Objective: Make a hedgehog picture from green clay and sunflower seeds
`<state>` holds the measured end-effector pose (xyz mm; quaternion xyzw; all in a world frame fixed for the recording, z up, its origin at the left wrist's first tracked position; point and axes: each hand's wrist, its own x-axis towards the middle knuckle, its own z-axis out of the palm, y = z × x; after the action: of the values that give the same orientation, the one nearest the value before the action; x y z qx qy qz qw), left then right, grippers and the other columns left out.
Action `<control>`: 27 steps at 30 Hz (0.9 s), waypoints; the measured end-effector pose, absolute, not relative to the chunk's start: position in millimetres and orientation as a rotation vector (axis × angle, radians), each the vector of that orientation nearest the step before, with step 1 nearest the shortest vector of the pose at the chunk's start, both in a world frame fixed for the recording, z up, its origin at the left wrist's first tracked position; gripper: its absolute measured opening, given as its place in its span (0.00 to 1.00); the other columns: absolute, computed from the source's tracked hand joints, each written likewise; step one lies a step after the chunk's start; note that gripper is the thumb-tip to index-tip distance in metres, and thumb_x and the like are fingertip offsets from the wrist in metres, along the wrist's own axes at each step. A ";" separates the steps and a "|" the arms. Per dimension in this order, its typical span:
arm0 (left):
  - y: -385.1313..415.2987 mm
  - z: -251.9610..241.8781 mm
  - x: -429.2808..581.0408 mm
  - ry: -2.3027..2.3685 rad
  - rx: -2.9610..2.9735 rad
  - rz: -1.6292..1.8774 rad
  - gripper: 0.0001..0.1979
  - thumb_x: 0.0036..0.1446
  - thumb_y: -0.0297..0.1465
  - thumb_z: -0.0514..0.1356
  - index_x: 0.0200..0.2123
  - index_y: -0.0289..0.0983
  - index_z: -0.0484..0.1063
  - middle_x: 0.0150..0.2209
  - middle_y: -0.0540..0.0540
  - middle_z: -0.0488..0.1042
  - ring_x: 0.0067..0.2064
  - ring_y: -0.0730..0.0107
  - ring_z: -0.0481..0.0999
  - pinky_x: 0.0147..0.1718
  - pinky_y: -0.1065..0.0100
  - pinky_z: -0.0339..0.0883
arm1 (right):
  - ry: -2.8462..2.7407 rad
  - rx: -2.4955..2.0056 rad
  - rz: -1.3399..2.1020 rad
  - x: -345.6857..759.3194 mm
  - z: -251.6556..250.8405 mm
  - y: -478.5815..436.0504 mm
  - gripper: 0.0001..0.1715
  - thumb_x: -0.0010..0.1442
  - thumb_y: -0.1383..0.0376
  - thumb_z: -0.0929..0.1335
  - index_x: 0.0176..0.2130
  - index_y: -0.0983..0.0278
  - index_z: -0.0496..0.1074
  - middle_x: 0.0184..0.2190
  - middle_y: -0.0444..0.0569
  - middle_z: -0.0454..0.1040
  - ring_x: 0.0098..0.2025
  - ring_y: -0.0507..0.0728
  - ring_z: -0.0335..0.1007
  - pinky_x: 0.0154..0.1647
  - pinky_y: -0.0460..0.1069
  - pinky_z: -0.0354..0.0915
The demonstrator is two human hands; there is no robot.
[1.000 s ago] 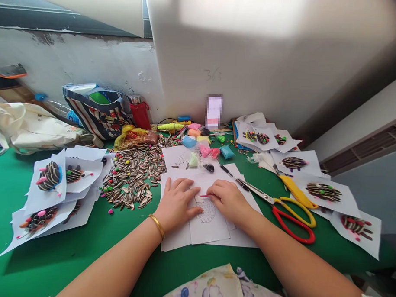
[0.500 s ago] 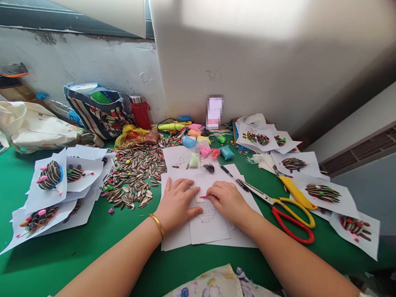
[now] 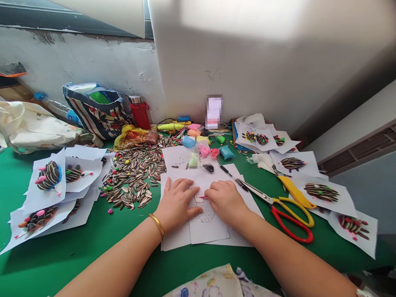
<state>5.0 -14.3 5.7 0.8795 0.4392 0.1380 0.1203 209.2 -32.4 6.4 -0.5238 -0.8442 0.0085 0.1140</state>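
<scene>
My left hand point(image 3: 175, 205), with a gold bangle point(image 3: 157, 225) on its wrist, lies flat on a white paper sheet point(image 3: 210, 232), pressing it down. My right hand point(image 3: 225, 203) rests just beside it, its fingers pinched on a thin pink sliver point(image 3: 202, 197) of what looks like clay. The sliver's tip points toward my left hand. Below my right hand is a pencil drawing of a hatched oval point(image 3: 207, 215), its upper part hidden by that hand.
A heap of striped sunflower seeds point(image 3: 134, 176) lies left of the papers. Seed-decorated sheets point(image 3: 46, 184) lie on both sides of the green tabletop point(image 3: 59, 266). Red-and-yellow-handled scissors point(image 3: 293, 216) lie to the right. Clay packets point(image 3: 198, 144) and a striped bag point(image 3: 97, 115) stand behind.
My right hand has shifted slightly left and covers a little more of the drawing. My left hand stays in place.
</scene>
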 end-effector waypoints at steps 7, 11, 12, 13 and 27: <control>-14.4 5.5 5.6 1.287 2.569 0.412 0.27 0.52 0.43 0.67 0.55 0.46 0.71 0.58 0.42 0.68 0.61 0.49 0.62 0.64 0.33 0.35 | -2.515 -1.509 -0.165 198.3 8.8 -36.1 0.09 0.63 0.70 0.66 0.30 0.63 0.73 0.30 0.48 0.72 0.35 0.56 0.61 0.40 0.54 0.46; -14.5 5.3 6.1 1.289 2.566 0.417 0.27 0.52 0.43 0.68 0.55 0.45 0.71 0.58 0.41 0.68 0.61 0.48 0.62 0.64 0.32 0.36 | -2.545 -1.491 -0.180 195.8 9.3 -37.7 0.06 0.60 0.71 0.67 0.32 0.63 0.73 0.31 0.50 0.72 0.36 0.57 0.60 0.40 0.54 0.47; -14.5 5.3 6.3 1.289 2.567 0.417 0.27 0.52 0.43 0.67 0.55 0.45 0.71 0.58 0.41 0.68 0.61 0.48 0.62 0.63 0.32 0.36 | -2.547 -1.488 -0.181 195.8 9.4 -37.9 0.06 0.60 0.71 0.67 0.32 0.63 0.73 0.31 0.50 0.72 0.36 0.57 0.60 0.40 0.54 0.47; -14.5 5.2 6.4 1.290 2.569 0.418 0.27 0.52 0.43 0.67 0.55 0.45 0.71 0.58 0.41 0.68 0.61 0.48 0.62 0.63 0.32 0.37 | -2.547 -1.483 -0.183 196.0 9.3 -37.9 0.06 0.60 0.71 0.67 0.32 0.63 0.73 0.31 0.50 0.71 0.36 0.57 0.60 0.40 0.54 0.47; -15.8 4.6 5.5 1.288 2.582 0.433 0.27 0.52 0.44 0.67 0.54 0.45 0.70 0.58 0.41 0.68 0.62 0.48 0.60 0.64 0.33 0.36 | -2.474 -1.535 -0.165 206.8 10.6 -33.7 0.08 0.61 0.72 0.67 0.31 0.62 0.73 0.32 0.48 0.72 0.37 0.56 0.59 0.41 0.54 0.46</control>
<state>5.5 -15.8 4.6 0.8794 0.4387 0.1474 0.1116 206.8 -33.7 10.6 -0.5231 -0.8429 -0.0564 0.1125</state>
